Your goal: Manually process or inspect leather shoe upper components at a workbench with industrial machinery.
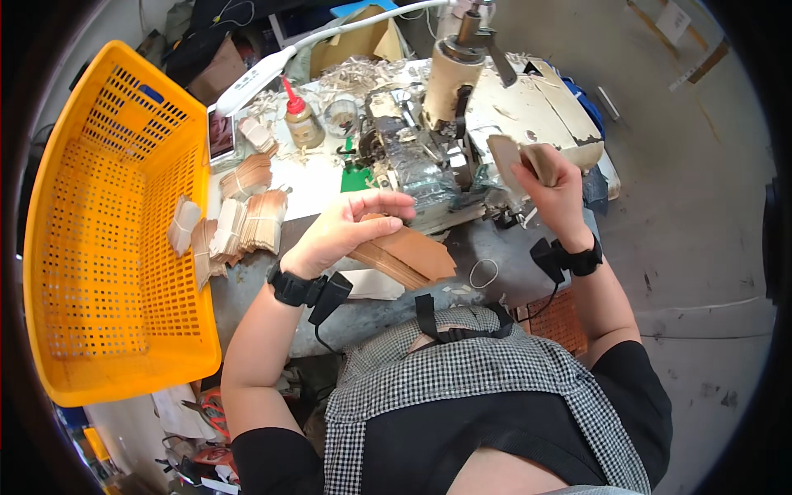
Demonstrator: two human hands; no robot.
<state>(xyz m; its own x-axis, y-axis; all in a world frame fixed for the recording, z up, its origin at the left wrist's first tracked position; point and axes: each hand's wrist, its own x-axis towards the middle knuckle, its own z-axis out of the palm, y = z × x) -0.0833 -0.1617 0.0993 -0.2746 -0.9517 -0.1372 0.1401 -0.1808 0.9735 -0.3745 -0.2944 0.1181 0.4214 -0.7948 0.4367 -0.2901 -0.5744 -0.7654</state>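
Observation:
At the bench's front edge, a fanned stack of brown leather-like pieces (412, 252) with angled ends lies under and beside my left hand (355, 223). That hand's thumb and fingers are apart, with nothing visible between them. My right hand (557, 194), raised at the right of the machine, pinches thin tan pieces (505, 161) of similar material; its fingers partly hide them. Just in front of the brown stack lie some whitish pieces (373, 283). A rubber band (483, 273) rests on the grey bench top (528, 256) to the stack's right.
A sewing-type machine (450, 91) with a cream body stands ahead. Banded bundles (262, 221) sit at left, by a large yellow crate (210, 272). Behind them are a red-capped bottle (304, 124), a phone (221, 132), a white lamp arm (330, 33) and scattered shavings (359, 76).

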